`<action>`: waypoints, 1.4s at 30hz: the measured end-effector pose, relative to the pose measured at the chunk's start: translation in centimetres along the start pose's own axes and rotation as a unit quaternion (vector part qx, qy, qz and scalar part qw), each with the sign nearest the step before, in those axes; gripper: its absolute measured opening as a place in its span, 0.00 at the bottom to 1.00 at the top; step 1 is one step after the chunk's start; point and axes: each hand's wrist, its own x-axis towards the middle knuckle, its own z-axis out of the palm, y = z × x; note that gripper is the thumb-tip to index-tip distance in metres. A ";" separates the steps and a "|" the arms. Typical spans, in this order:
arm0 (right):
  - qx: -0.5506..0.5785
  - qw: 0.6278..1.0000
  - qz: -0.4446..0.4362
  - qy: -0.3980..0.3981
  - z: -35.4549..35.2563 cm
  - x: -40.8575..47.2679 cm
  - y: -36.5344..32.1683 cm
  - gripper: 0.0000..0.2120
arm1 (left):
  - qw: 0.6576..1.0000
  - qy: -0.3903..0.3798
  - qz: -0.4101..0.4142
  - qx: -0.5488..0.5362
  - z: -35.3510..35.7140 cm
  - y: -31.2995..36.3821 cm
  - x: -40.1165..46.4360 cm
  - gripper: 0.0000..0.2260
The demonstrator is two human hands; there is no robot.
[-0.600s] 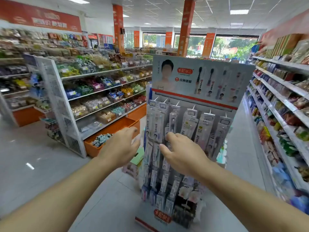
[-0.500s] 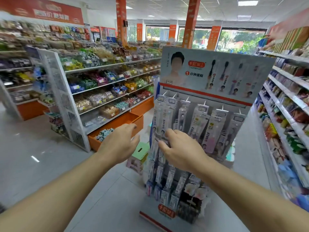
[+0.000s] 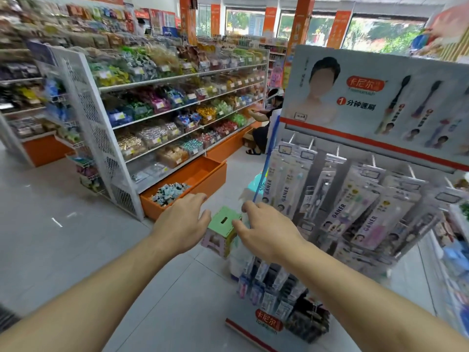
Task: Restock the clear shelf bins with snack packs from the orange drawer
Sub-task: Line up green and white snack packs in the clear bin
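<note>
The long snack shelf [image 3: 177,102] fills the scene from nine to twelve o'clock, its tiers lined with clear shelf bins [image 3: 142,146] of wrapped sweets. At three o'clock a toothbrush display rack [image 3: 355,199] stands close to the person, and beyond the shelf's far end another person [image 3: 264,123] sits low near the floor. The orange drawer [image 3: 187,184] is pulled out at the shelf's foot, around eleven o'clock from the hands, with a heap of snack packs [image 3: 168,194] in its near corner. A small green step stool [image 3: 223,229] sits on the floor between the two hands. The left hand [image 3: 181,223] reaches forward with fingers relaxed and spread, holding nothing; the right hand [image 3: 266,229] is stretched out beside the rack, fingers loosely bent, and whether it pinches anything I cannot tell. The step in hand looks like the approach to the drawer: it would go best by skirting the stool, crouching squarely before the drawer, and scooping a modest handful so none spills. Compared with half a second ago, the view has swung left and nearer, the stool is now fully exposed, and the right hand has come away from the hanging toothbrush packs.
</note>
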 end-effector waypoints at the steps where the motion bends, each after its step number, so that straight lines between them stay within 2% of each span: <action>1: 0.000 1.000 -0.003 -0.002 0.4 1.4 0.2 0.23 | 1.000 -0.002 -0.003 0.002 0.4 -0.6 1.1 0.20; 9: 0.001 0.999 -0.033 -0.026 2.6 13.5 2.0 0.22 | 0.997 -0.004 -0.069 0.020 2.7 -5.3 9.1 0.21; 15: 0.007 0.998 -0.039 -0.045 4.4 21.8 0.4 0.22 | 0.994 -0.005 -0.105 0.018 1.9 -10.6 14.1 0.20; 30: 0.010 0.996 0.000 -0.089 11.0 42.1 -8.5 0.23 | 0.993 -0.058 -0.105 0.007 1.6 -30.3 27.5 0.19; 42: 0.015 0.991 -0.033 -0.126 14.2 63.3 -6.4 0.22 | 0.986 -0.076 -0.148 -0.005 5.6 -37.4 44.1 0.18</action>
